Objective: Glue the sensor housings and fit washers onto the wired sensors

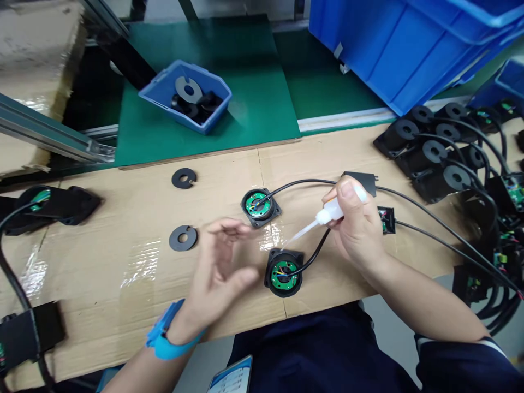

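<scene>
My right hand (360, 229) is closed around a small white glue bottle (332, 210) with a long thin nozzle. The nozzle tip points down and left, close to the rim of a black round housing (267, 281) with a green circuit board (282, 281) and coloured wires inside. I cannot tell whether the tip touches the rim. Left of that housing, my left hand (221, 273) hovers with fingers apart and holds nothing. A second black housing (276, 212) with a green board lies just beyond. Black cables run from both housings to the right.
Two black slotted discs (178, 240) (178, 179) lie at left. A blue bin (184, 117) of discs sits on a green board (254, 98). Several black cylindrical housings (434, 158) crowd the right, below a large blue crate (368, 49). More black parts (77, 204) lie far left.
</scene>
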Motion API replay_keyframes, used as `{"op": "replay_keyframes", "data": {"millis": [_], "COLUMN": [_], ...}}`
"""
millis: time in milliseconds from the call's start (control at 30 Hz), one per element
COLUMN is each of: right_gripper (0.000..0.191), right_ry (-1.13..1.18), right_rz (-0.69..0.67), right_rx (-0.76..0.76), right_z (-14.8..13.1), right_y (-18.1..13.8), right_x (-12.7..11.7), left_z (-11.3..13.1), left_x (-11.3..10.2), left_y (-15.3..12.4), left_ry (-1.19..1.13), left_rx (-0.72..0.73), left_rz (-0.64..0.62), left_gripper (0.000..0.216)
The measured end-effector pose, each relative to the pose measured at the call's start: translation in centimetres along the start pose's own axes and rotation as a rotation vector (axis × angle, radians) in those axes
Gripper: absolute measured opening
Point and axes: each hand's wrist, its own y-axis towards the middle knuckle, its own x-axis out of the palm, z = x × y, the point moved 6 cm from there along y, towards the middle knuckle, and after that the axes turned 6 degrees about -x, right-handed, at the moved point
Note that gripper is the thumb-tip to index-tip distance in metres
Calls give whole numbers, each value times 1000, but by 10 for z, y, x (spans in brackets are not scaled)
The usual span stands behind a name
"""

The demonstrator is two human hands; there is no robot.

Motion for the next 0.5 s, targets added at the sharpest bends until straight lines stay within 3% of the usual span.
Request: {"op": "replay_keyframes", "data": {"millis": [67, 100, 167, 300, 500], "right_gripper": [54, 57, 60, 55, 39], "right_ry": [20, 18, 9, -12, -111], "right_rz": [34, 41, 55, 74, 16], "right_rx": [22, 25, 20, -37, -169], "right_z": [-2, -4, -7, -5, -4], "right_y": [10, 15, 23, 29, 22], "right_x": [1, 3, 8, 11, 10], "left_z": [-1, -1, -3, -2, 20], "left_x": [-13, -14, -10, -1, -1], "left_y": [16, 25, 41, 54, 32], "left_ry": [143, 231, 327, 333, 535], "left_rx": [-15, -38, -81, -75, 201], "left_rz": [190, 216, 168, 124, 113], "left_gripper": [63, 69, 75, 48, 43]}}
